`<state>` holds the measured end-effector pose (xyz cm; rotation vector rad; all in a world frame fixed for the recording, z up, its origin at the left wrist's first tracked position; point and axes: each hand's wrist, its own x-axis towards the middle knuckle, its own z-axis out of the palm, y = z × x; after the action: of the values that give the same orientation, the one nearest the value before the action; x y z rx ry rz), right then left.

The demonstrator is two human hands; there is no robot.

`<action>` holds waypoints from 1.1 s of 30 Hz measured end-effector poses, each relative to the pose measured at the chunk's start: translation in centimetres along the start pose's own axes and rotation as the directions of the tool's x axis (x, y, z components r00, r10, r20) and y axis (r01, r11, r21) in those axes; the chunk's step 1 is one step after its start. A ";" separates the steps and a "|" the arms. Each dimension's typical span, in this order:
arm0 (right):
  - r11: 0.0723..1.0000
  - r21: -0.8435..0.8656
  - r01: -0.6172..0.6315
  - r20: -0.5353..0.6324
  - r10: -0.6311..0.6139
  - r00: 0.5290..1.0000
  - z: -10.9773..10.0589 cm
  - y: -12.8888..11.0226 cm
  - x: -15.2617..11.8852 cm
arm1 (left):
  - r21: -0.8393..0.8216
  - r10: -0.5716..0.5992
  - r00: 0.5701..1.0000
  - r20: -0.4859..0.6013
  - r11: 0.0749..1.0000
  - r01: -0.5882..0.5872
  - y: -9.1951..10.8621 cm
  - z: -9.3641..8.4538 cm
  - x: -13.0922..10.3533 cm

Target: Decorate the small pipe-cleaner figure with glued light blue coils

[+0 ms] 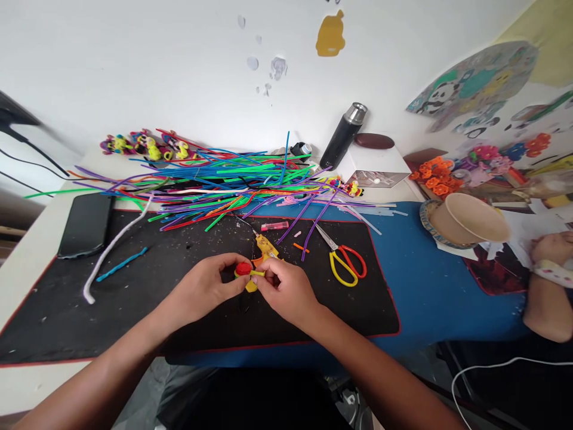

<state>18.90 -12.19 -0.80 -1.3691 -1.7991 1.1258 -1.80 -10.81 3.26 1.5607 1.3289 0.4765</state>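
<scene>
Between thumb and fingers, my left hand (208,285) grips a small coil of red pipe cleaner (243,269). My right hand (286,289) pinches a yellow pipe cleaner (258,273) that runs from the red coil. Both hands are close together above the black mat (147,316). Just behind them lies a yellow glue gun (267,246), partly covered by my fingers. Scissors (344,258) with one yellow and one red handle rest to the right. A blue pipe cleaner piece (122,264) and a white fuzzy strip (111,243) lie on the left.
A pile of coloured pipe cleaners (224,179) stretches along the back. A phone (86,226) lies at the left, with small figures (147,145) behind. A black flask (342,137) stands near a white box (376,164). Bowls (477,218) and another person's arm (550,298) are at right.
</scene>
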 end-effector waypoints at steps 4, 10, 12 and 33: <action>0.999 -0.013 0.043 -0.053 -0.044 0.998 0.1 0.2 0.0 | -0.003 -0.038 0.999 0.000 0.999 0.038 0.5 0.1 0.1; 0.996 0.027 0.083 -0.071 -0.081 0.994 0.2 0.3 0.2 | -0.005 -0.045 0.999 -0.022 0.999 0.045 0.4 0.5 0.3; 0.996 0.029 0.084 -0.069 -0.082 0.994 0.3 0.3 0.3 | -0.010 -0.050 0.999 -0.021 0.999 0.049 0.4 0.6 0.3; 0.351 -0.574 0.740 0.568 -0.481 0.668 -2.4 -1.4 1.9 | -0.422 -0.313 0.809 0.497 0.728 0.541 0.4 -1.2 2.6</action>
<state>19.78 -9.85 1.47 -0.6737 -2.9000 0.0534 -1.73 -7.96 3.33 0.7624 1.0645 0.1920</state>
